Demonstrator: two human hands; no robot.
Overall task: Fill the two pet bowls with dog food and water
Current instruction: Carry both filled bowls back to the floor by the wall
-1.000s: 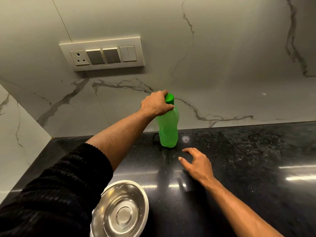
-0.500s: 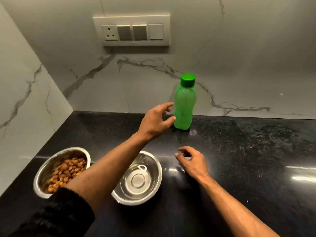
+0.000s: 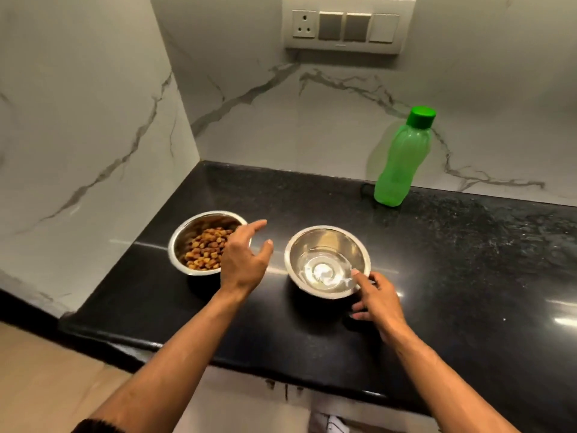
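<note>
Steel gleams from two round pet bowls sitting side by side on the black polished stone countertop (image 3: 468, 276). The left round steel bowl of brown dog food (image 3: 204, 242) sits toward nine o'clock of the right round steel bowl of clear water (image 3: 328, 261), a bare strip of counter between them. Both stand upright with their mouths facing up.

At about one o'clock from the water bowl, well apart and just beside the white marble-veined wall (image 3: 312, 126), stands the translucent green plastic bottle (image 3: 402, 164). Its long axis runs nearly vertical, leaning slightly toward one o'clock in the picture, with its darker green screw cap (image 3: 421, 117) on and pointing up.

The left hand (image 3: 245, 259) hovers at the right rim of the food bowl, covering part of that rim, with fingers loosely spread and pointing toward one o'clock; it holds nothing. The right hand (image 3: 377, 296) lies at five o'clock of the water bowl, its forefinger reaching to the rim and the other fingers loosely bent over the counter. Whether it actually grasps the rim cannot be told.

On the wall at twelve o'clock sits a white switch plate with a socket (image 3: 346, 26).
</note>
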